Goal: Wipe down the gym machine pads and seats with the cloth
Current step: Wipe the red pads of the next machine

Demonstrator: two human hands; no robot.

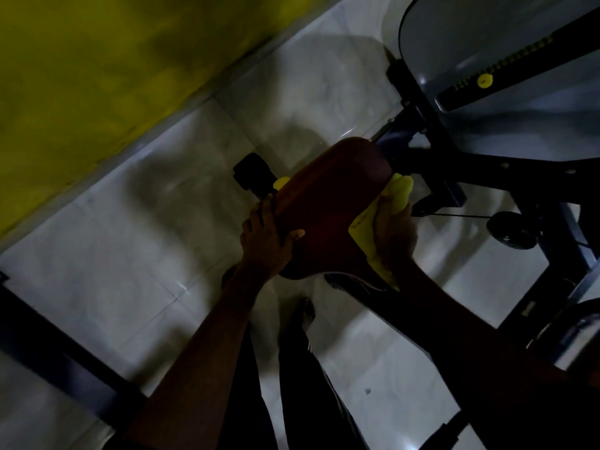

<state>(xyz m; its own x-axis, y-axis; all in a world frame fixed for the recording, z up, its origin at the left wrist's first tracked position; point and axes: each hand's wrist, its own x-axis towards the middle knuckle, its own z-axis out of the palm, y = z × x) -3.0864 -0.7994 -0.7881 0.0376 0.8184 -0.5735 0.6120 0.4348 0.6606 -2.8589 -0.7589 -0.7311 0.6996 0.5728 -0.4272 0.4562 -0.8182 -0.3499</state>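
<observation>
two hands: left (264, 237) grips seat (331, 196), right (394, 230) holds cloth (401, 193).

Forearms (207, 352) bare to the left hand (266, 235) and right hand (394, 235). At 6 o'clock, dark trousers (302, 394) with thin pale stripes; a dim foot (306, 311) at their 12 o'clock end.

- The seat (328, 203) sits at the frame's centre.
- The left hand (264, 237) grips its left edge; the right hand (394, 232) holds the cloth (402, 190) against its right edge.
- The machine frame (480, 164) fills the upper right.
</observation>
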